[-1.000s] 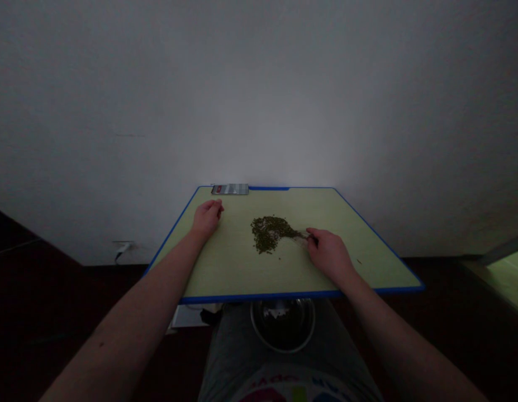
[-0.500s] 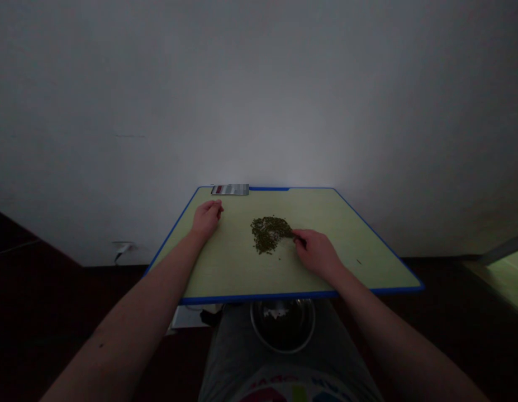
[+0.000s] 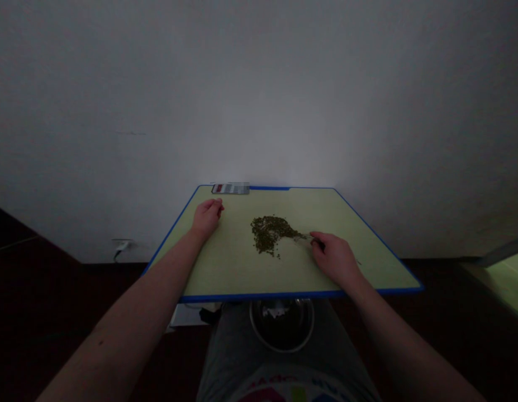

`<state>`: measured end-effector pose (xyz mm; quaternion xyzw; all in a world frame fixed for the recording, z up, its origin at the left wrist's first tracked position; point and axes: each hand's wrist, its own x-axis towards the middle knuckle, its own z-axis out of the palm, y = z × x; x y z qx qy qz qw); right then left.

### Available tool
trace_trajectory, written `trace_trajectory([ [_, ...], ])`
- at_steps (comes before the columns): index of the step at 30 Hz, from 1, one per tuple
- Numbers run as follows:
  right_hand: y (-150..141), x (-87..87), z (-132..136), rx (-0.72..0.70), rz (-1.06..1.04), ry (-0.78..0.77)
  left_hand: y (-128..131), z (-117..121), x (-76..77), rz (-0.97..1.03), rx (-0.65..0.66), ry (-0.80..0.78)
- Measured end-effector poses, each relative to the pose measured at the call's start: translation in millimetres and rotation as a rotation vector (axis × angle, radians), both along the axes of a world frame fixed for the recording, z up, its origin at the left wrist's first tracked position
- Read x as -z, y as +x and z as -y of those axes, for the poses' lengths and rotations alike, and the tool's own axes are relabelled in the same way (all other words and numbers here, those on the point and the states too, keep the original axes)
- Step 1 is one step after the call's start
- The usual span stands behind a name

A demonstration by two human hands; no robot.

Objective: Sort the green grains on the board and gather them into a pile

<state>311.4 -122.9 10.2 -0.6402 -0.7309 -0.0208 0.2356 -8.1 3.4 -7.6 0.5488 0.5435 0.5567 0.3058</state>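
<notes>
Small green-brown grains, like dried beans or seeds, form a loose heap (image 3: 267, 230) on a pale yellow-green board (image 3: 233, 273). A thin trail of them runs from the heap's right side to my right hand (image 3: 334, 258). The fingers of that hand are pinched together at the trail's end; what they hold, if anything, is too dark and small to name. My left hand (image 3: 207, 216) rests on the board's left side, left of the heap. Its fingers are curled closed, and nothing sticks out of them.
A phone (image 3: 231, 188) lies at the board's back left edge. Blue trim (image 3: 259, 296) borders the board. Below its front edge a metal bowl (image 3: 283, 350) sits on my lap, with dark contents. A plain wall (image 3: 267, 111) stands behind; a plug (image 3: 123, 246) is at left.
My right hand has moved right, away from the heap, and grains now trail out between heap and fingertips. My left hand has stayed in place.
</notes>
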Motion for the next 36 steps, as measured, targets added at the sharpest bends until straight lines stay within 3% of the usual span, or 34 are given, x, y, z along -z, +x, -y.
trace_trajectory([
  [15, 6.3, 2.7, -3.4, 0.068, 0.009, 0.008, -0.1, -0.6, 1.5, -0.006, -0.013, 0.006],
  [36, -3.1, -0.3, -3.3, -0.05, -0.038, 0.002, 0.3, 0.3, -0.2, -0.01, 0.011, 0.004],
])
